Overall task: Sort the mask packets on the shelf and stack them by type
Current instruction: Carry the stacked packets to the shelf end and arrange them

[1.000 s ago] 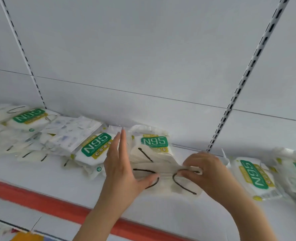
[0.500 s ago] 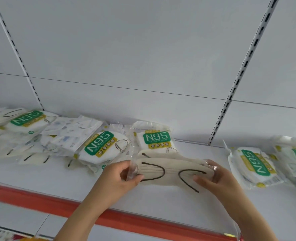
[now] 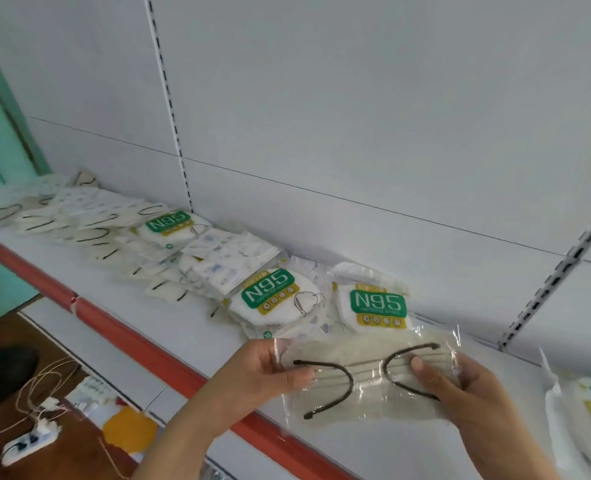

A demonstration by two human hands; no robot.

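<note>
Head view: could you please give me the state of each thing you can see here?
Beige mask packet: sealed, held above the shelf edge.
Left hand: grips the packet's left end.
Right hand: grips its right end.
N95 packets: lying flat, overlapping.
Printed packets: lying mixed among others.
Shelf: unsorted.

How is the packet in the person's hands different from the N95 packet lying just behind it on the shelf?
The held packet is clear, showing a flat beige mask with dark ear loops; the N95 packet bears a green and yellow label over a white mask. The held packet is lifted off the shelf, gripped by the left hand and right hand; the N95 packet lies untouched by the back wall. Both are sealed plastic mask packets.
</note>
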